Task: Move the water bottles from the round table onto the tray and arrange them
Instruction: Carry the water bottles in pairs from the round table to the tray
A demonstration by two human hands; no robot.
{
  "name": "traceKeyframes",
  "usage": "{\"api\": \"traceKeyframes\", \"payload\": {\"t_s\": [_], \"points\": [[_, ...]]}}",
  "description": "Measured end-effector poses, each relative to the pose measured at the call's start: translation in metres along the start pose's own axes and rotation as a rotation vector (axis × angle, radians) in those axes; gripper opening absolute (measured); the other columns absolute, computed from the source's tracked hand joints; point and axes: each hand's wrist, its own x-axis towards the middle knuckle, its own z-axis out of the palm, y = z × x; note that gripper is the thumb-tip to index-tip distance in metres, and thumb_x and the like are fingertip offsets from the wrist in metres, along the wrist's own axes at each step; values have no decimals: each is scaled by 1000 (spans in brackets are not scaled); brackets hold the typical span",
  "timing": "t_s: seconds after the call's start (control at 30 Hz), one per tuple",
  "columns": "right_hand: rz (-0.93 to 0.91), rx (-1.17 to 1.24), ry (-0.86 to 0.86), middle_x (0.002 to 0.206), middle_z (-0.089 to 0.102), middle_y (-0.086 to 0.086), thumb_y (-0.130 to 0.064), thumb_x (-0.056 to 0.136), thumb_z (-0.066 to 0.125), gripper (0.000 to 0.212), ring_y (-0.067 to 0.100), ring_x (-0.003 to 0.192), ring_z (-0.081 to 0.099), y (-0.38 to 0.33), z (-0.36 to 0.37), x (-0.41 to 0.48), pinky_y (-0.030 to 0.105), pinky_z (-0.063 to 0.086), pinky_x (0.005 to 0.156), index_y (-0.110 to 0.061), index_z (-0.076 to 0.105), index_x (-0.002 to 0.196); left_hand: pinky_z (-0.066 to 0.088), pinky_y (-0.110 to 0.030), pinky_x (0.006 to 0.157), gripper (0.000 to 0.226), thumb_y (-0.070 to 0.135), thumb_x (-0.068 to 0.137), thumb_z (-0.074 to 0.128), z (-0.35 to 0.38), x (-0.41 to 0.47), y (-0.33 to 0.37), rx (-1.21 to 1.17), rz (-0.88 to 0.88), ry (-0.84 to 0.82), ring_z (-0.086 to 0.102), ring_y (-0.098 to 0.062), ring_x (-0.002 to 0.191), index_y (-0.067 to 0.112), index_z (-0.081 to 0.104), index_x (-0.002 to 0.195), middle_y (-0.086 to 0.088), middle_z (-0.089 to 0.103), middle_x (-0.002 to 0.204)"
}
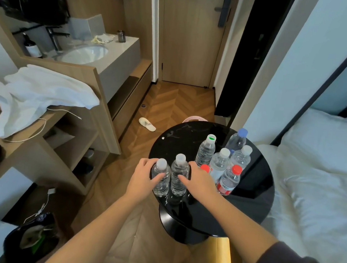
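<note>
Several clear water bottles stand on a round black table (pixel 174 139). At its near left edge, my left hand (pixel 144 177) grips a white-capped bottle (pixel 161 180), fingers behind it and thumb across its front. My right hand (pixel 198 182) grips the white-capped bottle (pixel 179 175) right beside it. Further right stands a cluster: a green-capped bottle (pixel 206 150), two white-capped ones (pixel 220 163) (pixel 242 156), a blue-capped one (pixel 237 141) and two red-capped ones (pixel 229 179) (pixel 204 168), one partly hidden by my right hand. No tray is in view.
A white bed (pixel 316 167) lies right of the table. At the left is a wooden shelf unit (pixel 69 138) with white towels (pixel 41 91), beyond it a sink counter (pixel 116 55). A slipper (pixel 147 124) lies on the wood floor before a closed door. A yellow chair back (pixel 221 254) is near me.
</note>
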Motion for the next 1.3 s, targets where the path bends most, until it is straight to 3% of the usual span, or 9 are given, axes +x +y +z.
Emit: {"api": "traceKeyframes", "payload": {"t_s": [0.1,0.17,0.33,0.47,0.6,0.73,0.93,1.13,1.3], "points": [[104,265,-54,121,61,6,-32,86,66,60,27,112,60,6,20,-6,40,48,94,-16,38,137,35,-17,93,66,36,76,77,10,-8,-14,-125,-60,-24,46,-1,113,27,44,133,13,44,125],[133,384,-56,126,58,5,-22,84,70,64,23,117,57,8,35,-6,34,45,98,-14,38,138,32,-15,94,75,35,72,80,19,-11,-24,-155,-100,-52,45,1,114,27,40,136,15,43,127],[134,613,3,93,60,-16,-5,78,72,38,2,86,59,16,73,1,2,39,69,-30,52,98,32,1,84,77,36,66,81,43,-16,-47,-205,-130,-90,45,17,110,52,35,124,39,44,118],[140,665,25,116,58,-8,-3,80,69,59,6,108,55,30,104,5,9,38,86,-24,47,131,36,-1,80,69,32,67,79,64,-16,-62,-209,-162,-95,50,13,108,53,39,119,36,52,113],[119,692,74,112,54,-23,-2,81,70,61,-11,103,52,39,124,12,-5,34,82,-32,42,127,35,-6,80,67,27,68,79,80,-12,-76,-193,-165,-89,50,7,105,49,40,118,31,52,114],[97,733,124,114,60,-14,-4,81,73,55,-16,105,54,44,135,18,-1,37,85,-30,47,121,41,-19,84,65,32,70,79,91,-4,-84,-195,-176,-87,53,3,107,37,45,126,21,58,119],[125,702,145,109,64,-9,-12,76,76,52,-3,102,60,49,141,10,7,41,82,-38,47,111,36,0,79,62,31,71,81,89,-3,-89,-181,-158,-110,53,5,107,33,49,124,20,59,117],[170,833,122,104,69,-7,-20,63,82,63,5,98,67,47,150,15,21,54,84,-35,51,116,34,0,74,70,39,62,82,95,1,-89,-207,-237,-123,54,6,101,33,48,123,23,60,113],[195,832,122,99,71,-5,-23,62,81,53,7,93,68,51,150,16,23,54,81,-25,57,109,35,4,68,61,43,60,81,97,1,-88,-215,-282,-88,50,24,91,42,53,114,37,59,97]]}}
